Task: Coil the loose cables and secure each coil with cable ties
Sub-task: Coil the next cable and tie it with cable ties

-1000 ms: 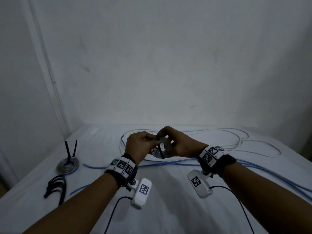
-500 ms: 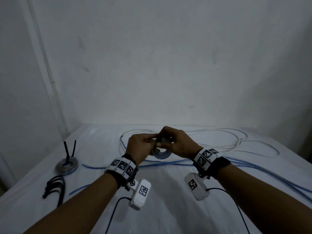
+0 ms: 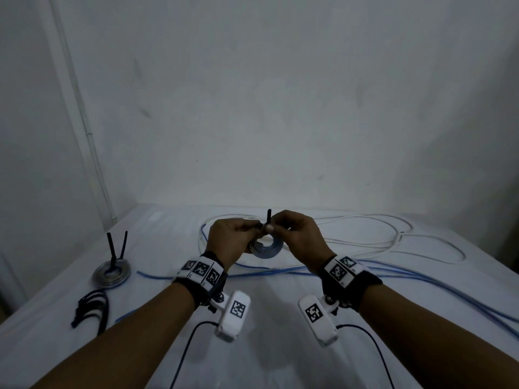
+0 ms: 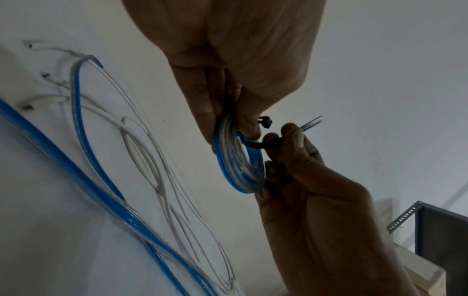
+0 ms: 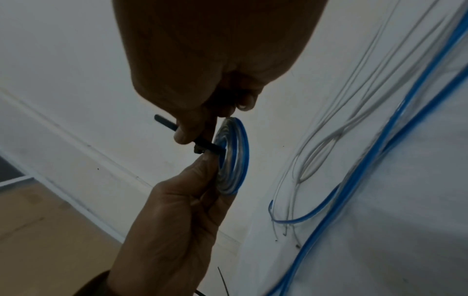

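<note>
Blue coil (grey from the head view), black tie threaded.

The head view looks forward and down over the worktop from above, while both wrist views sit close beneath the hands, sharing the coil between them.

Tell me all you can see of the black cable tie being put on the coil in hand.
The black cable tie is a thin, flat plastic-looking strap passing through the middle of the small blue-and-clear cable coil, held above the table. Its square head sits beside the left hand's fingertips, not visibly threaded yet. The right hand pinches the strap; its free tail sticks upward.
</note>
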